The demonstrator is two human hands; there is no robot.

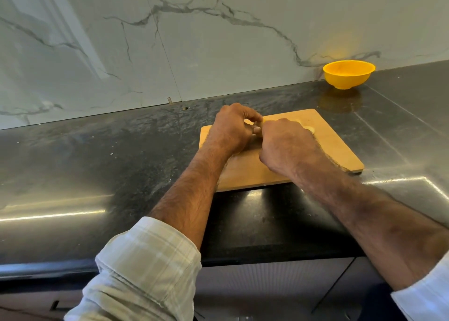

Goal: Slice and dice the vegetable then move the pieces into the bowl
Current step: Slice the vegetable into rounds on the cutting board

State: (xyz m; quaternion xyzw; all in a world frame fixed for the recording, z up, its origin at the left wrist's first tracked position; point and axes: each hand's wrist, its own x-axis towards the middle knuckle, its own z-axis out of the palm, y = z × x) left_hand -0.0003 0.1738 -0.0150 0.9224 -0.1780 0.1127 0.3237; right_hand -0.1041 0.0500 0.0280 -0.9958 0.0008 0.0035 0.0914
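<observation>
Dark stone counter (97,155), polished, grey-veined and glossy w/ light streaks along its rounded front edge; white marble-look wall (194,41) behind it w/ thin grey veins. A flat rectangular wooden cutting board (340,148), pale tan, rounded corners, lies toward the counter's front edge, right of centre, turned a bit askew. Smooth yellow plastic bowl (349,74), round w/ a small foot, sits at the counter's back edge against the wall, well apart from the board's far right corner; can't tell what's inside it. Both hands meet over the far half of the board. Left hand (230,130) is curled, fingertips bunched and pinching at a pale yellowish piece of vegetable (248,122), only a sliver of it showing between the fingers. Right hand (284,146) is closed into a loose fist, knuckles up, touching the left at the fingertips; whatever it grips is hidden under the hand, so can't tell if it holds anything. A few pale cut pieces (308,127) lie on the board just beyond the right hand, near the far edge. Left forearm comes out of a rolled, light checked sleeve (145,267).
</observation>
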